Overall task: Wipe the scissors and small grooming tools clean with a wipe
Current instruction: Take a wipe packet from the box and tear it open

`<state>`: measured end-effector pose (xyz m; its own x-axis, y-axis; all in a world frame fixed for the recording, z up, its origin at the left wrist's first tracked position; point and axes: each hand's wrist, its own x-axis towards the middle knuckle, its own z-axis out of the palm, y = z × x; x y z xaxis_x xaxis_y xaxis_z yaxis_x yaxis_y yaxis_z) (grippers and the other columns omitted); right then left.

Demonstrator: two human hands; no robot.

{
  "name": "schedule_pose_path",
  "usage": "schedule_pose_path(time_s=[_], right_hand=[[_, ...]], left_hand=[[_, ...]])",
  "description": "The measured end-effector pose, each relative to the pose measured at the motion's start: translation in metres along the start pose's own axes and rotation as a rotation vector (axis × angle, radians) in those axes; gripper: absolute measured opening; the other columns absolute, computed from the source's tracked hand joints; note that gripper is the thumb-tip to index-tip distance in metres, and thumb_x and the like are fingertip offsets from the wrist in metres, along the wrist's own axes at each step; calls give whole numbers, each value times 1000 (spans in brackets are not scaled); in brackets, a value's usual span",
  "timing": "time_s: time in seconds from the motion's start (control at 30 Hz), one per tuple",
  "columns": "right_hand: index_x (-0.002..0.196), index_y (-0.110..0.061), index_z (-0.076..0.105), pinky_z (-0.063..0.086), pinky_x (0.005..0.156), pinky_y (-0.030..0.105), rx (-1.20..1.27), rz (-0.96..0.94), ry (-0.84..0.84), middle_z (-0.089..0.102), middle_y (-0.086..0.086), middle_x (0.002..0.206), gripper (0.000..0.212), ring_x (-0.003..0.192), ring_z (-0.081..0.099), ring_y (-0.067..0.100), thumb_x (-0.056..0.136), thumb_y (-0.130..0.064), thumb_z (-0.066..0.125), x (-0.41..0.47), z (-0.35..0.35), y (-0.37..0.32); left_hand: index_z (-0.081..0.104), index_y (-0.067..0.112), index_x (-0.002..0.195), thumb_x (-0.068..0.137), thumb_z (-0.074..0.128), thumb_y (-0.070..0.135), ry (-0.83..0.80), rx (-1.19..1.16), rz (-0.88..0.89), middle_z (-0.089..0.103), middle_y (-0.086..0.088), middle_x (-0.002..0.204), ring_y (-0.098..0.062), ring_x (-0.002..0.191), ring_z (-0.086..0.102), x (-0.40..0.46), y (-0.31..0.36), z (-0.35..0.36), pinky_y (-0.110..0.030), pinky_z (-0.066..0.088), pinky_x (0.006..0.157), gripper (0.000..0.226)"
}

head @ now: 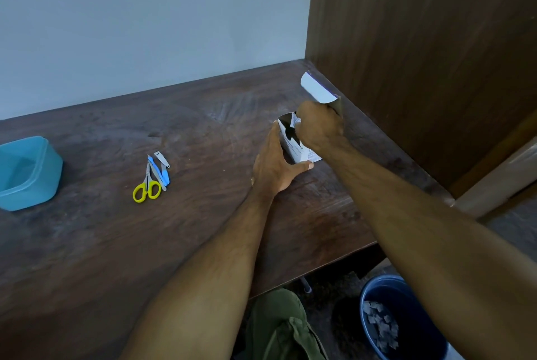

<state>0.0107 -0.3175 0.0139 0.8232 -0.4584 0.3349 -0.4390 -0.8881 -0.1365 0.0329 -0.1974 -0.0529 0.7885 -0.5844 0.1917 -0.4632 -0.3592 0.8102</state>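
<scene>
The dark wooden table (pixel 203 243) carries everything. Toward its right rear stands a small white box (pixel 293 144), its flap (pixel 315 88) raised. The left hand (pixel 276 165) is wrapped open-palmed around the box's left side, steadying it; the right hand (pixel 318 124) is closed at the box mouth, whether already pinching a wipe I cannot tell. The scissors (pixel 147 185), yellow-handled, lie well to the left of both hands, long axis running front to back, nearer the left hand, beside 3 small grooming tools (pixel 162 169).
</scene>
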Motion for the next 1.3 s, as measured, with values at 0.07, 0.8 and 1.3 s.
schedule_pose_path(time_s=[0.07, 0.8, 1.3], right_hand=[[78, -18, 53, 32, 56, 31, -23, -24, 39, 40, -3, 61, 8, 63, 55, 25, 86, -19, 53, 1, -1, 1], [95, -7, 71, 53, 73, 29, 1042, -1, -196, 73, 3, 87, 12, 77, 66, 14, 85, -14, 71, -149, 15, -132], [93, -18, 67, 57, 58, 28, 1300, -158, -339, 71, 2, 84, 9, 71, 66, 5, 89, -10, 68, -160, 33, -276]], left_hand=[[24, 18, 146, 62, 88, 38, -5, -25, 0, 44, 4, 144, -15, 129, 45, -2, -1, -1, -33, 38, 108, 108], [64, 16, 104, 91, 63, 11, 373, -426, -259, 69, -2, 91, -7, 70, 68, -180, -53, -167, -20, 55, 67, 14], [67, 6, 102, 90, 65, 13, 507, -379, -286, 69, -5, 93, -10, 78, 67, -193, -98, -247, -20, 57, 66, 14]])
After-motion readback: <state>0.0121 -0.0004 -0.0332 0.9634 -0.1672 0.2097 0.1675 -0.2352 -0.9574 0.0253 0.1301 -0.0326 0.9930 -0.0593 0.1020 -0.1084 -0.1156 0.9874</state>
